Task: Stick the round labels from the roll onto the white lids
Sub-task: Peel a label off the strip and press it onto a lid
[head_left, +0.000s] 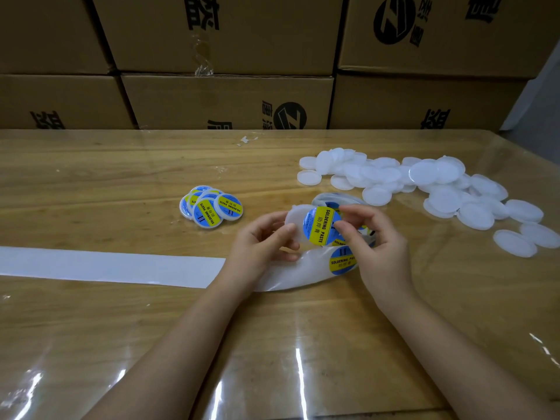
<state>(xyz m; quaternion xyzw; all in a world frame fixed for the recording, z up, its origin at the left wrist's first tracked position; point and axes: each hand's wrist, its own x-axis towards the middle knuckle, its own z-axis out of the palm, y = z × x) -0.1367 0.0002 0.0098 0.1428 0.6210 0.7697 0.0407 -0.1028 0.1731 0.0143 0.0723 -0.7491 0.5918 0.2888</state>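
Holding a white lid (293, 220) between the thumb and curled fingers of your left hand (263, 242), you have it lifted just above the surface (121, 177), a little right of the middle. Your right hand (374, 237) pinches a round label (321, 226) by its right edge, thumb below and fingertips above. The blue and yellow label reads SOLDERING PASTE and covers most of the lid's face, leaving a white crescent of lid showing on the left. Whether the label is already pressed down flat cannot be told.

Just behind your hands sits the roll (331, 199), mostly hidden by them. Its backing strip (106, 265) loops under your wrists and runs flat across the surface to the left edge of the view. A second label (341, 261) sits on the strip directly below the one you hold, partly covered by your right thumb.

To your left, near the middle of the surface, lie the labelled lids (212, 207), a small overlapping cluster with printed faces up. To your right spreads a pile of bare lids (424, 189), loosely heaped and reaching towards the right edge, with a few lying apart at its near end.

The wooden surface is under a clear glossy sheet. Brown cardboard boxes (227, 101) with black printing are stacked along its far side.
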